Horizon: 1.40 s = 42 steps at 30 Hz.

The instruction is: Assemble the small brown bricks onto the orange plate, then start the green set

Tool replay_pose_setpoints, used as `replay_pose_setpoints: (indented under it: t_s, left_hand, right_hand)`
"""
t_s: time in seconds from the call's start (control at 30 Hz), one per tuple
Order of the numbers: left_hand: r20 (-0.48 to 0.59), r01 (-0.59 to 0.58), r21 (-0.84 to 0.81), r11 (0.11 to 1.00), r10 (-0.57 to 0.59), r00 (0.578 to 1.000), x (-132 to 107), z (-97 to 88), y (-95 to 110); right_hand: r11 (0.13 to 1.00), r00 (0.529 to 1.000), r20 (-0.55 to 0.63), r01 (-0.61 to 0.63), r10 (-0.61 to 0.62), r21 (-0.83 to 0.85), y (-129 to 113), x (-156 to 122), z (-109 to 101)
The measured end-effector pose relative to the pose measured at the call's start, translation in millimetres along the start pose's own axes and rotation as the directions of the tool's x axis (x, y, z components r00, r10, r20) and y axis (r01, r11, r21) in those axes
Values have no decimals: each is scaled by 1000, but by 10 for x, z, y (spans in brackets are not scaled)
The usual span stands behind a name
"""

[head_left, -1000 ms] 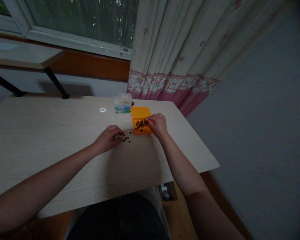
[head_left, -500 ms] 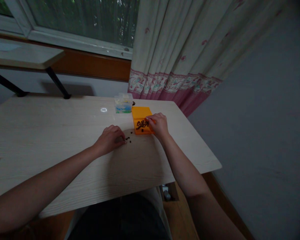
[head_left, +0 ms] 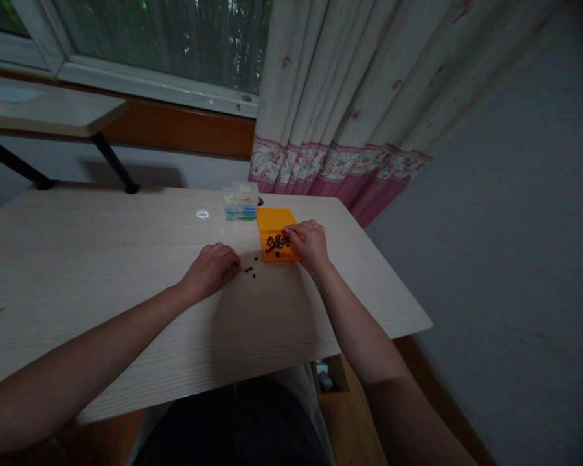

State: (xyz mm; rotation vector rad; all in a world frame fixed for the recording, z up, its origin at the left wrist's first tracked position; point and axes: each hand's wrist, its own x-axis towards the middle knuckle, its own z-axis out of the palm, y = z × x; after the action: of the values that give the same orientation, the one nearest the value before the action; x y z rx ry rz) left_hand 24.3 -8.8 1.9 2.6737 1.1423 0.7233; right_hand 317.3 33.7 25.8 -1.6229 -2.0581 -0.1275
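A shallow orange box [head_left: 275, 220] rests on the table, holding a heap of small dark bead-like pieces [head_left: 276, 243] in its near part. My right hand [head_left: 311, 241] is closed on the box's right side, with fingertips reaching over the inside near the pieces. To the left of the box, my left hand [head_left: 215, 266] lies low over the tabletop, thumb and fingers pressed together. What it pinches, if anything, is too small to make out. A few loose dark pieces [head_left: 249, 269] lie on the table just beyond its fingertips.
Clear plastic cases [head_left: 241, 202] with blue and green contents are stacked behind the orange box. A raised shelf [head_left: 53, 110] on black legs stands at the back left. The pale table [head_left: 126, 259] ends at the right near a grey wall, with a curtain [head_left: 330, 129] behind.
My left hand's thumb and fingers have closed together and drawn back slightly left from the loose pieces. My right hand stays at the box.
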Motion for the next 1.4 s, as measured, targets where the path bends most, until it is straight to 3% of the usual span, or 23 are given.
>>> replay_pose_setpoints:
  t_s: [0.2, 0.4, 0.6, 0.73, 1.13, 1.4]
  left_hand:
    - [-45, 131, -185, 974, -142, 989, -16, 8, -26]
    - [-102, 116, -266, 957, -148, 984, -18, 5, 36]
    - [-130, 139, -261, 955, -177, 976, -28, 16, 48]
    - [-92, 147, -319, 936, -185, 979, -33, 21, 59]
    - [48, 190, -544, 817, -196, 979, -40, -10, 113]
    - [64, 171, -627, 760, -168, 984, -31, 41, 40]
  right_hand:
    - [997, 999, 13, 39, -40, 68, -63, -17, 64]
    - [971, 988, 49, 132, -144, 200, -231, -71, 155]
    - [901, 948, 89, 258, -306, 348, -549, -173, 121]
    - [847, 889, 139, 354, -436, 396, -693, -217, 104]
    - [706, 780, -40, 586, -625, 398, -605, -261, 228]
    - [703, 796, -64, 566, -602, 430, -620, -249, 220]
